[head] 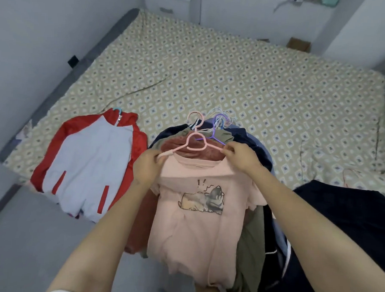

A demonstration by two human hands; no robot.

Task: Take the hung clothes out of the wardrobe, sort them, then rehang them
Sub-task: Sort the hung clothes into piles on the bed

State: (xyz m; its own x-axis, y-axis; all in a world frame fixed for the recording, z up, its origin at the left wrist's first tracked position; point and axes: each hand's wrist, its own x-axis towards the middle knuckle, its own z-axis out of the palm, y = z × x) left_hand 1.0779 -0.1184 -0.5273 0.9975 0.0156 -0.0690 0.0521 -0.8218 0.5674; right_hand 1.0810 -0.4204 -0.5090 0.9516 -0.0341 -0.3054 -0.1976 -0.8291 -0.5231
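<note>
Now, left hand [147, 165]: fingers curled, pinching the left tip of the pink hanger [215, 147] at the shirt's shoulder.
Right hand [240, 157]: thumb and fingertips pinch the hanger's right tip, the other fingers tucked under.
Pink T-shirt [194, 224]: on that hanger, top of the pile of clothes [252, 238] at the near edge of the bed [235, 70], its lower half hanging over the edge (cartoon print facing up).
Pile: rust-red, olive and navy garments lie under the shirt; their hooks, one of them a purple hanger [219, 125], bunch just beyond the collar.
Red and white jacket [90, 167]: flat on the bed, left of the pile, close but apart from it, hem over the near edge.
Dark garment [350, 216]: near right, beside the right forearm.
Open room: patterned sheet is bare across the far half and right; grey floor [26, 237] shows near left.
Arm pose: both forearms reach forward and converge on the hanger, wrists nearly level, palms down.
</note>
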